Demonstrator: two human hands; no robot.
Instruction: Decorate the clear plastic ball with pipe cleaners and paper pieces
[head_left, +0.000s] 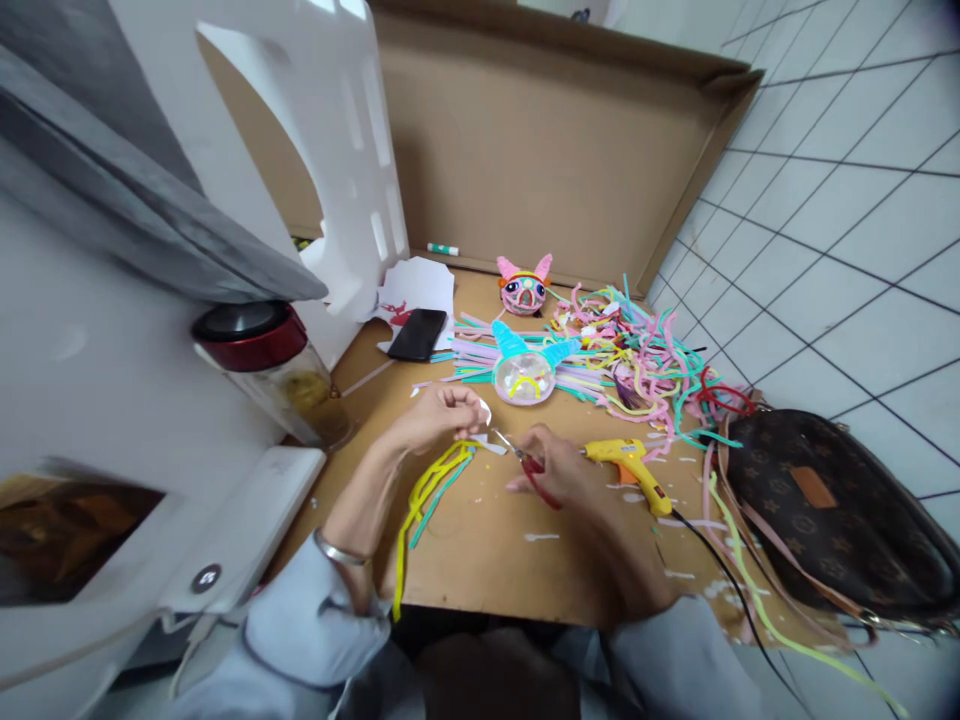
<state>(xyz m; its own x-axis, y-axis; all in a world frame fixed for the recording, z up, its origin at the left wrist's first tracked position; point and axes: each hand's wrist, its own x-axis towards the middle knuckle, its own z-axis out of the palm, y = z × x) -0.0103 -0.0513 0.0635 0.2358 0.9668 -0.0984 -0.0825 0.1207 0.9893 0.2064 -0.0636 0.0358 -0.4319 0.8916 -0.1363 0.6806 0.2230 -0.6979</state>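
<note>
Between the fingers of my left hand (pixel 446 415) is a small white piece (pixel 486 411). My right hand (pixel 559 468) is closed around red-handled scissors (pixel 534 470), their tips pointing at that piece. Yellow pipe cleaners (pixel 424 490) and a teal one (pixel 442 500) lie below my left hand. Just beyond both hands sits a clear, round head shape (pixel 524 379) with blue ears and a yellow curve on it, resting on a row of pastel pipe cleaners (pixel 472 362).
A yellow glue gun (pixel 630 465) lies right of my right hand, its cord running down. Behind are a finished pink head (pixel 523 290), tangled pipe cleaners (pixel 652 360) and a black phone (pixel 418 334). A jar (pixel 281 370) stands left, a brown bag (pixel 847 510) right.
</note>
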